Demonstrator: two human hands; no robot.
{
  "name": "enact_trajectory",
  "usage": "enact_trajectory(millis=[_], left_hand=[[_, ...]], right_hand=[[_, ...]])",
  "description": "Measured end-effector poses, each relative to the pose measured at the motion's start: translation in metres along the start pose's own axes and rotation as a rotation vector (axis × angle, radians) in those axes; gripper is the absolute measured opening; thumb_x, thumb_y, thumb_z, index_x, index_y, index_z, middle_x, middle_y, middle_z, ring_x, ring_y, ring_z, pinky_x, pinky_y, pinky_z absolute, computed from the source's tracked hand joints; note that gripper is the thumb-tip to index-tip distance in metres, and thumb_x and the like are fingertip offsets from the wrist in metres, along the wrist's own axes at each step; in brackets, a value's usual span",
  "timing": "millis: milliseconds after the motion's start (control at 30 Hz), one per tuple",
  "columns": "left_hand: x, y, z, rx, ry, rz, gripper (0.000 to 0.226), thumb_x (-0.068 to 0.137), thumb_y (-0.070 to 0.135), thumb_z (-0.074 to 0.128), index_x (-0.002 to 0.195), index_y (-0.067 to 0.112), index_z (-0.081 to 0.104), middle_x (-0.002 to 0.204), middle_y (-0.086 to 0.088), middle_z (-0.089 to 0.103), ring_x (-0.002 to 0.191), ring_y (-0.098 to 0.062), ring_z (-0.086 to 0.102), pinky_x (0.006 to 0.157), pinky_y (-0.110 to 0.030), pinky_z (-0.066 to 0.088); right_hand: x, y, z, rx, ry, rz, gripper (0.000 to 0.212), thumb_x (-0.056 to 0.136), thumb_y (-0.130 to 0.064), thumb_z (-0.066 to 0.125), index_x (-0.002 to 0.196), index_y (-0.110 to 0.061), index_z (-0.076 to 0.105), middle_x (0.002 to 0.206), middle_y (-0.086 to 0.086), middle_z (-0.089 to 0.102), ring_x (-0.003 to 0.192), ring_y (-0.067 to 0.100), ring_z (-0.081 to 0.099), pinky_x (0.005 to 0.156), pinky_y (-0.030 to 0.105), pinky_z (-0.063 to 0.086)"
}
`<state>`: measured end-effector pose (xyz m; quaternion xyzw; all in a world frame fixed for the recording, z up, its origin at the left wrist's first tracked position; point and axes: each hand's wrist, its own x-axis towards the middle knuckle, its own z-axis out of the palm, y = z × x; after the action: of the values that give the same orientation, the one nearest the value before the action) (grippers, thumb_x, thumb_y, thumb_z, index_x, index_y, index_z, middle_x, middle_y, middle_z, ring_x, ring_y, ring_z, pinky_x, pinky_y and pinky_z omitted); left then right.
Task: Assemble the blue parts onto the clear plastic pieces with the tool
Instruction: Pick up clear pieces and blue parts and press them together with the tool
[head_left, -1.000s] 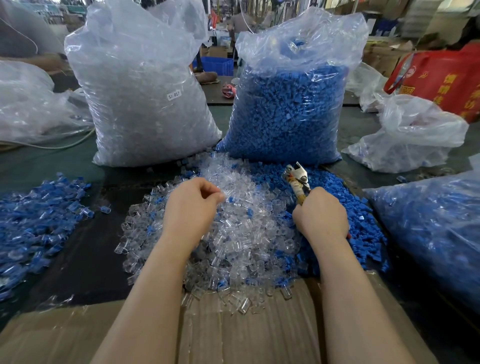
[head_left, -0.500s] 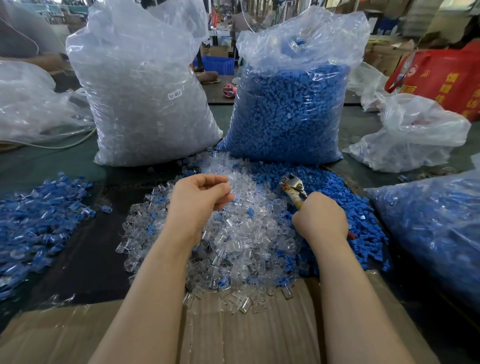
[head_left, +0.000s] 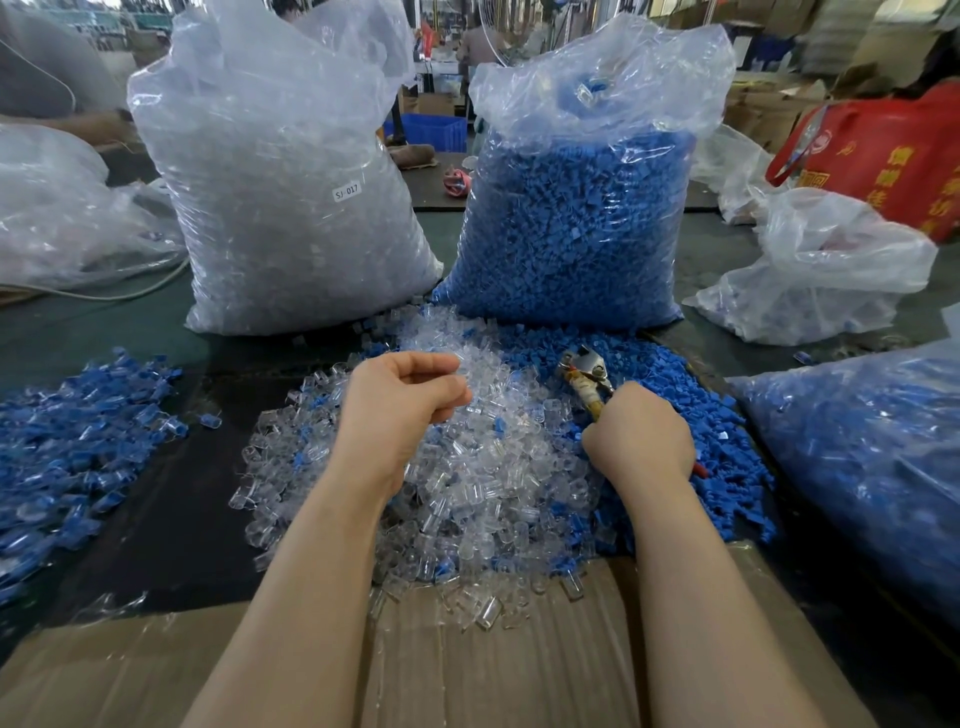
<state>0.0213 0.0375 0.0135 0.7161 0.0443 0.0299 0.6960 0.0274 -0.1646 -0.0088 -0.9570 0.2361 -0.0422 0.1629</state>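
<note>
Factory floor or small-parts assembly workshop. Tall clear plastic sack of transparent moulded pieces (head_left: 291, 208), white stock label on front. Beside it, equal sack packed with small blue plastic parts (head_left: 576, 228). Loose heap of clear pieces (head_left: 483, 467) and loose blue parts (head_left: 722, 447) spilled on dark green worktable (head_left: 93, 332). Pile of finished blue-and-clear assemblies (head_left: 67, 447) at left. Flattened brown cardboard sheet (head_left: 493, 665) as work mat. Behind: blue plastic crate (head_left: 431, 132), stacked cardboard cartons (head_left: 769, 109), more bags, other workers, blurred.
</note>
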Motion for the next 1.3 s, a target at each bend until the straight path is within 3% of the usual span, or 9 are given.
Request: enact_trajectory(millis=[133,267,367,433,567,733,900,1000,1300], left_hand=[[0.000,0.001,0.003,-0.005,0.010,-0.004,0.016,0.079,-0.002,0.076,0.091,0.008,0.071,0.074,-0.005,0.075,0.071,-0.014,0.073,0.063,-0.018,0.056],[-0.002,0.002,0.006,-0.008,0.027,0.003,0.015,0.079,-0.002,0.076,0.089,0.008,0.071,0.073,-0.005,0.075,0.070,-0.012,0.072,0.064,-0.017,0.056],[-0.004,0.004,0.009,-0.022,0.026,0.001,0.016,0.078,-0.003,0.076,0.089,0.007,0.070,0.074,-0.006,0.075,0.069,-0.011,0.072,0.061,-0.016,0.055],[-0.006,0.005,0.011,-0.028,0.028,-0.003,0.017,0.077,-0.002,0.077,0.089,0.007,0.071,0.075,-0.006,0.075,0.069,-0.011,0.072,0.060,-0.014,0.054],[-0.008,0.007,0.015,-0.076,0.053,0.003,0.017,0.076,-0.001,0.077,0.088,0.011,0.072,0.075,-0.004,0.075,0.072,-0.011,0.072,0.063,-0.017,0.055],[-0.011,0.009,0.020,-0.111,0.077,0.014,0.013,0.079,0.001,0.077,0.086,0.011,0.072,0.075,-0.006,0.076,0.074,-0.015,0.074,0.065,-0.019,0.058],[-0.013,0.012,0.024,-0.132,0.087,0.022,0.011,0.079,0.002,0.078,0.087,0.007,0.073,0.078,-0.009,0.076,0.075,-0.017,0.074,0.065,-0.019,0.058],[-0.013,0.012,0.025,-0.126,0.105,0.035,0.011,0.078,0.003,0.079,0.087,0.007,0.074,0.080,-0.010,0.076,0.079,-0.020,0.075,0.067,-0.021,0.059],[-0.010,0.007,0.028,0.075,0.172,0.163,0.014,0.073,0.014,0.084,0.076,0.024,0.075,0.071,0.004,0.074,0.073,-0.014,0.072,0.072,-0.032,0.060]], right_hand=[[0.000,0.000,0.000,0.031,0.029,0.010,0.023,0.086,-0.018,0.063,0.075,-0.015,0.043,0.069,0.002,0.048,0.057,0.018,0.041,0.049,0.030,0.031],[0.002,-0.004,-0.002,0.159,0.099,-0.106,0.013,0.087,-0.023,0.060,0.086,-0.016,0.049,0.078,0.003,0.052,0.067,0.023,0.046,0.060,0.033,0.036],[0.000,-0.015,-0.005,0.483,0.103,-0.232,0.009,0.088,-0.028,0.064,0.091,-0.021,0.059,0.081,-0.005,0.061,0.074,0.018,0.055,0.064,0.030,0.039],[-0.007,-0.023,-0.007,0.754,0.038,-0.314,0.007,0.089,-0.023,0.067,0.085,-0.028,0.063,0.068,-0.015,0.060,0.063,0.001,0.055,0.059,0.021,0.039],[-0.019,-0.035,-0.007,0.958,-0.056,-0.465,0.019,0.090,-0.017,0.067,0.077,-0.029,0.062,0.053,-0.020,0.054,0.049,-0.001,0.044,0.049,0.011,0.037],[-0.024,-0.040,-0.004,0.996,-0.055,-0.511,0.018,0.091,-0.018,0.067,0.079,-0.029,0.061,0.055,-0.019,0.054,0.053,-0.001,0.046,0.052,0.012,0.038],[-0.025,-0.041,0.000,0.925,0.047,-0.528,0.007,0.090,-0.020,0.067,0.087,-0.016,0.063,0.064,-0.011,0.057,0.058,0.000,0.049,0.054,0.013,0.040],[-0.025,-0.042,0.001,0.889,0.095,-0.529,0.009,0.090,-0.023,0.068,0.086,-0.018,0.061,0.067,-0.010,0.058,0.061,-0.002,0.052,0.055,0.011,0.039],[-0.025,-0.044,0.000,0.852,0.028,-0.515,0.006,0.090,-0.024,0.066,0.086,-0.022,0.062,0.066,-0.009,0.059,0.060,0.000,0.052,0.052,0.013,0.038]])
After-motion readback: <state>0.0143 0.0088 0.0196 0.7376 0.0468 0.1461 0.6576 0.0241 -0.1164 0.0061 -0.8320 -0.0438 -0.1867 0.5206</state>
